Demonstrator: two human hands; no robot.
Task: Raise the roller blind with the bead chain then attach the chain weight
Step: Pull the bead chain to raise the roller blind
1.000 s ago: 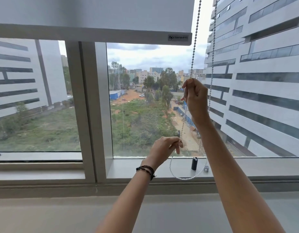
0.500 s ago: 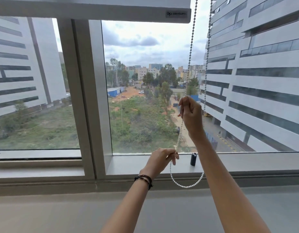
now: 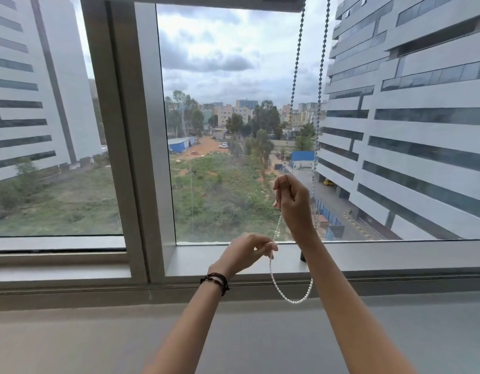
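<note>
Right hand (image 3: 294,203) above window sill (image 3: 233,261): fingers curled round front strand of bead chain (image 3: 295,76). Left hand (image 3: 244,252) just above sill: thumb and fingertips pinch same strand lower down. Chain loop hangs below sill edge. Roller blind bottom rail (image 3: 206,2) far above sill. Dark chain weight (image 3: 302,256) stands on sill, mostly hidden behind right wrist.

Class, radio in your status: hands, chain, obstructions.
Right hand grips bead chain, left hand pinches it lower. Blind rail at top. Chain weight on sill, behind right wrist.

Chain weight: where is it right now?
Head view, right of centre: the chain weight sits on the window sill, mostly hidden behind the right forearm.
</note>
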